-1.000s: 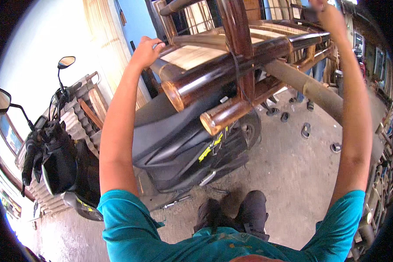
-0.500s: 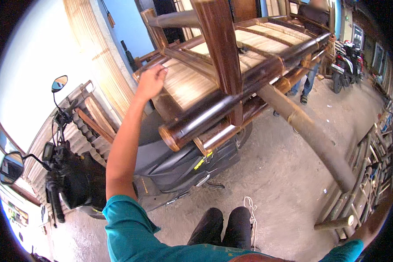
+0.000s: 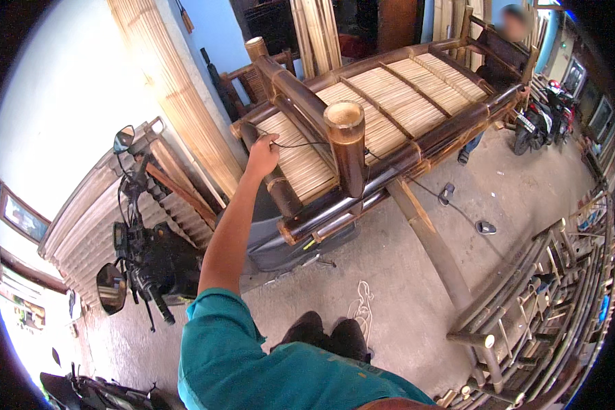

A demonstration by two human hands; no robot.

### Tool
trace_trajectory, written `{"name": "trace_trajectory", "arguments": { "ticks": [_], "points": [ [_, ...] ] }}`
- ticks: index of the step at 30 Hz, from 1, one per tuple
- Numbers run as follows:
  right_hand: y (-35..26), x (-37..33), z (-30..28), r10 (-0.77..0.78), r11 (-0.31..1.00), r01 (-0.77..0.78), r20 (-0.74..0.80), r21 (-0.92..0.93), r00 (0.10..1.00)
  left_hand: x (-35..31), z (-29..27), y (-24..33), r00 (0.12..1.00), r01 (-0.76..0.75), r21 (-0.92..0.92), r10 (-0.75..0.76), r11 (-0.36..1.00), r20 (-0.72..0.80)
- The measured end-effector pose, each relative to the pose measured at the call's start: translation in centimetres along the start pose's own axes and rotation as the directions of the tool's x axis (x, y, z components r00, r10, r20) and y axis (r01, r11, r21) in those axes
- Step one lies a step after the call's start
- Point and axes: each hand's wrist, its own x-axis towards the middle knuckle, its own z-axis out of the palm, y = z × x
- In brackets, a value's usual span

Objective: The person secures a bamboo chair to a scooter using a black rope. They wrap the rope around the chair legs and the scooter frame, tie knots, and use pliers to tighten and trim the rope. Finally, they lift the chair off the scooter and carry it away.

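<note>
One hand in view only: left hand (image 3: 263,154), at full arm's reach up and forward, fingers curled shut around the near corner rail of the bamboo bench frame (image 3: 389,109), next to a thin dark cord (image 3: 301,145) running across the slats. Right hand out of frame; state not visible. Frame held aloft and tilted, underside slats facing the camera, above a covered scooter (image 3: 280,239). Long axis from near-left, at the gripped corner, to far-right, toward a second person (image 3: 509,31) at the far end. Upright bamboo post (image 3: 347,147) just right of the hand, open cut end toward the camera. Left hand nearer to the near end; far end well apart, beyond reach. Parked motorcycle (image 3: 143,260) low on the left.
</note>
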Motion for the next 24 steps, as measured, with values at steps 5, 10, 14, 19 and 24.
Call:
{"name": "trace_trajectory", "arguments": {
  "ticks": [5, 10, 14, 19, 24],
  "points": [
    [0.1, -15.2, 6.8, -0.127, 0.92, 0.389, 0.899, -0.051, 0.419, 1.9, -0.7, 0.0, 0.944, 0.316, -0.281, -0.331, 0.906, -0.005],
    [-15.3, -30.5, 2.7, -0.427, 0.841, 0.217, 0.854, 0.496, -0.296, 3.7, 0.0, -1.2, 0.931, 0.348, -0.429, -0.36, 0.834, 0.057],
    [-35.7, -36.9, -7.7, -0.784, 0.596, -0.223, 0.5, 0.771, -0.366, 5.0, 2.5, -0.2, 0.909, 0.381, -0.58, -0.406, 0.72, 0.093],
    [-56.0, -42.4, -20.4, -0.819, -0.182, -0.156, -0.237, 0.971, -0.523, 6.3, 3.7, -2.4, 0.888, 0.318, -0.715, -0.46, 0.623, -0.007],
    [-75.4, -48.0, -23.7, -0.862, -0.093, 0.088, -0.036, 0.992, -0.505, 11.3, 4.6, -4.0, 0.776, 0.194, -0.964, -0.629, 0.181, 0.038]
  ]
}}
